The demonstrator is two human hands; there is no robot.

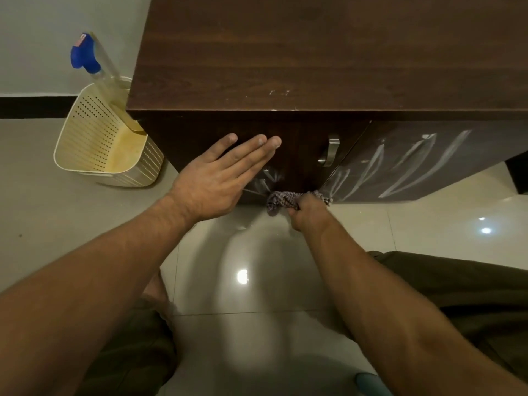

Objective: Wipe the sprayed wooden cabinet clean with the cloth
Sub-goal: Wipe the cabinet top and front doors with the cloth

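**Cloth at the foot of the cabinet's left door**

The dark brown wooden cabinet [314, 52] stands on a pale glossy tiled floor [57, 210], seen from above and in front. The right hand [310, 210] has its fingers curled tightly round a bunched grey-and-purple patterned cloth [278, 200]. It holds the cloth against the bottom edge of the left door, just beside the seam where the two doors meet. The left hand [217, 178] is spread flat on the front of the same door, higher up and towards the cabinet's left corner. Its fingers are straight and hold nothing.

A few white smears [267, 178] show on the left door between the two hands. The right door carries long white streaks of spray [400, 170] running down to its lower edge. A brushed metal handle [330, 151] sits on the left door near the seam.

Beside the cabinet's left side stands a cream perforated plastic basket [91, 132]. A clear spray bottle with a blue trigger head [85, 55] leans in it, tilted against the rim nearest the cabinet.
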